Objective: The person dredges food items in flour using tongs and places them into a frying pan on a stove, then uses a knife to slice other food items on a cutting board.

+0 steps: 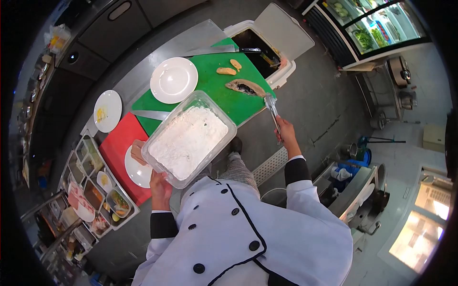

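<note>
My left hand grips the near left corner of a clear plastic container, which is tilted in the view. White powder, looking like flour, fills much of the container. In my right hand is a pair of metal tongs, their tips coated white. Those tips meet the near end of a long, split, pale brown food piece with a dark filling; whether they grip it I cannot tell. It lies on a green cutting board, with two small tan pieces beyond it.
A large knife lies across the board's far edge; another blade shows beside the container. White plates stand around. An open bin adjoins the board. Left are a red board and ingredient tubs.
</note>
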### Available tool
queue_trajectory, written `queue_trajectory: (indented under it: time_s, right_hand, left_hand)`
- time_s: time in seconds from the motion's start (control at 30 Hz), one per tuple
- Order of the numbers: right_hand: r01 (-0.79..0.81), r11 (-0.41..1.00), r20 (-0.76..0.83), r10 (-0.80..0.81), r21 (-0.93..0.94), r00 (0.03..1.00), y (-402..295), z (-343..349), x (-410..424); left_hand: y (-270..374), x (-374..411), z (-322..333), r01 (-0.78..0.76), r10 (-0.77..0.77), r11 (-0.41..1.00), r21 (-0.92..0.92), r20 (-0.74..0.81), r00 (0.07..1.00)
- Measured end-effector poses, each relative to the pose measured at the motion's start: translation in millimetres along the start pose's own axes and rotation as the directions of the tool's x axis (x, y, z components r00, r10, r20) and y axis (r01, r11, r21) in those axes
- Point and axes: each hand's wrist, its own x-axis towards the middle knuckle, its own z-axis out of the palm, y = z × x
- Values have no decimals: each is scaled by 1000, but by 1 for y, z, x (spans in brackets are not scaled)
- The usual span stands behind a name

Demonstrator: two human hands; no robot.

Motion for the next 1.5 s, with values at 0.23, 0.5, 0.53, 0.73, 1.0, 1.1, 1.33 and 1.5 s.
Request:
queue_trajectory:
  time_s: [0.23,0.5,0.53,0.73,1.0,1.1,1.33,1.5]
  right_hand:
    - [16,1000,144,-18,17,989,-13,-5,29]
    - [96,995,304,-100,28,947,-16,4,77]
    - [105,994,314,-107,22,944,-17,4,81]
    - [133,990,304,-112,-51,946,-28,7,87]
    - [344,880,220,-283,-327,933,-60,-1,75]
    - [465,729,214,-416,-502,884,-94,-7,59]
    - [570,290,319,-599,-769,734,-192,-24,13]
    - [567,185,360,-608,-803,708,-259,-35,-56]
  left_hand:
    - [-39,-35,28,-72,59,993,-92,-136,989]
    - [-71,-60,52,-116,75,983,-144,-264,962]
    - [-73,-62,58,-120,78,983,-141,-270,960]
    - [-83,-67,60,-113,72,982,-150,-251,965]
    - [-79,-52,71,-116,87,986,-119,-228,970]
    - [-73,-43,79,-122,107,990,-71,-179,978]
    - [-82,0,80,-83,79,995,-58,-70,994]
    - [-79,32,95,-54,57,993,-105,27,998]
